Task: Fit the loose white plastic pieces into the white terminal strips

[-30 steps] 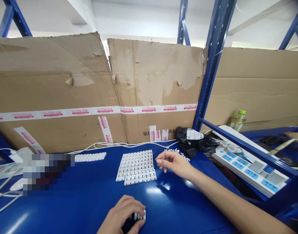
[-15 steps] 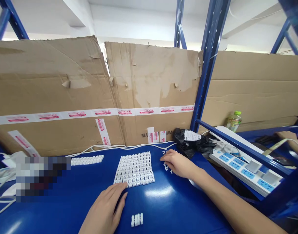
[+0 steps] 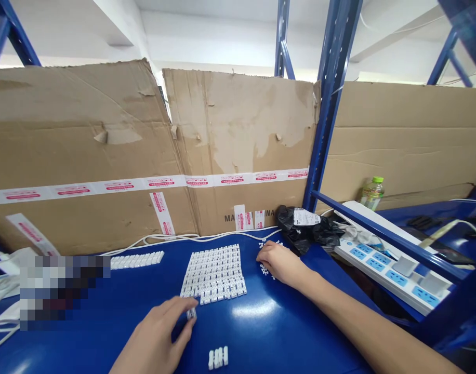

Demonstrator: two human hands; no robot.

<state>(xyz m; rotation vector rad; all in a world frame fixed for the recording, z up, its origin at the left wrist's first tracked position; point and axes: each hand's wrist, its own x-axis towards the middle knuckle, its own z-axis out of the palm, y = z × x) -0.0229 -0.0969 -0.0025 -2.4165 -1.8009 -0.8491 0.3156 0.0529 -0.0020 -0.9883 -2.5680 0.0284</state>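
Note:
A grid of several small white plastic parts [image 3: 215,271] lies in rows on the blue table [image 3: 105,322]. My left hand [image 3: 160,332] sits at the grid's near left corner, its fingertips pinching one small white part [image 3: 190,313]. A short joined row of white parts [image 3: 218,358] lies loose on the table nearer to me. My right hand [image 3: 279,262] rests with curled fingers on a scatter of loose white parts [image 3: 266,270] just right of the grid; what it holds is hidden.
Cardboard sheets [image 3: 144,150] wall off the back. A row of white parts [image 3: 136,259] and white cables [image 3: 163,238] lie at back left. A black bag [image 3: 304,228], power strips [image 3: 389,270], a bottle [image 3: 372,193] and a blue rack post [image 3: 326,114] stand to the right.
My left hand let go of the short row, moved forward to the grid's corner and pinched a part. My right hand dropped onto the loose parts. The other person's hand at far right left view.

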